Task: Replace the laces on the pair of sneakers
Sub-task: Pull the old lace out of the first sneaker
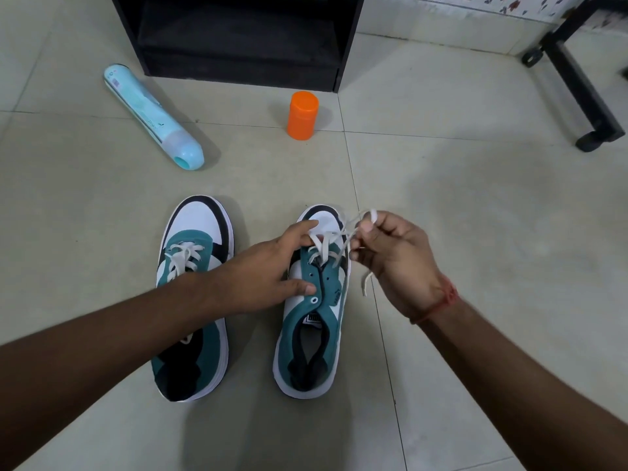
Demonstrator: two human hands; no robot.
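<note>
- Two sneakers on the tiled floor (pixel 475 232), toes pointing away from the wearer: left sneaker (pixel 197 232) and right sneaker (pixel 312 334), side by side, a narrow gap between.
- Landmark: right sneaker. All places given from it.
- One white lace (pixel 323 248) on the right sneaker, threaded through the front eyelets only; rear eyelets bare. Left sneaker carries its own lace, partly hidden by the forearm.
- Left hand (pixel 268 270): reaches across over the left sneaker, fingers spread, lying flat on the right sneaker's near-side upper, thumb by a rear eyelet, forefinger up toward the toe.
- Right hand (pixel 390 256): just beside the sneaker's outer edge, raised, fingers curled, pinching the lace; a loose end dangles under the palm. Red thread on the wrist.
- One orange container (pixel 302 115), upright, beyond the toe.
- One pale blue bottle (pixel 153 117), lying down, beyond and to the left.
- One black shelf unit (pixel 238 39), farthest beyond.
</note>
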